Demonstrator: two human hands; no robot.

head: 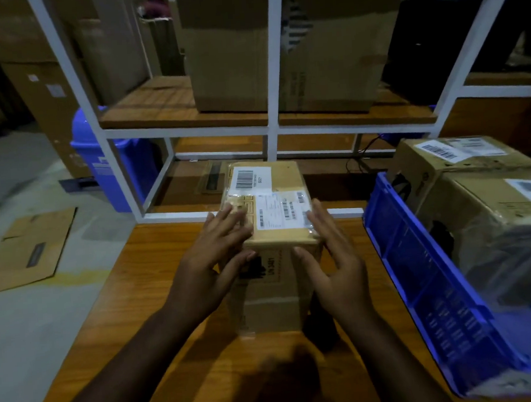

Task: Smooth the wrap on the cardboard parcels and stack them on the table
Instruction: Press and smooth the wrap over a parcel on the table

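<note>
A tall cardboard parcel (275, 281) in clear wrap stands upright on the wooden table (161, 347), with white barcode labels on its top face. My left hand (212, 260) lies with spread fingers on the parcel's top left edge. Against the top right edge rests my right hand (333, 259), fingers spread, thumb on the front face. Neither hand grips it. Two more wrapped parcels sit in a blue crate (424, 284) at the right: one near (496, 227), one farther back (460, 157).
A white metal shelf frame (272, 129) with wooden boards rises behind the table and carries large cartons (228, 63). A blue bin (113, 166) stands on the floor at the left, beside a flattened carton (28, 249). A dark shadow falls on the table's near edge.
</note>
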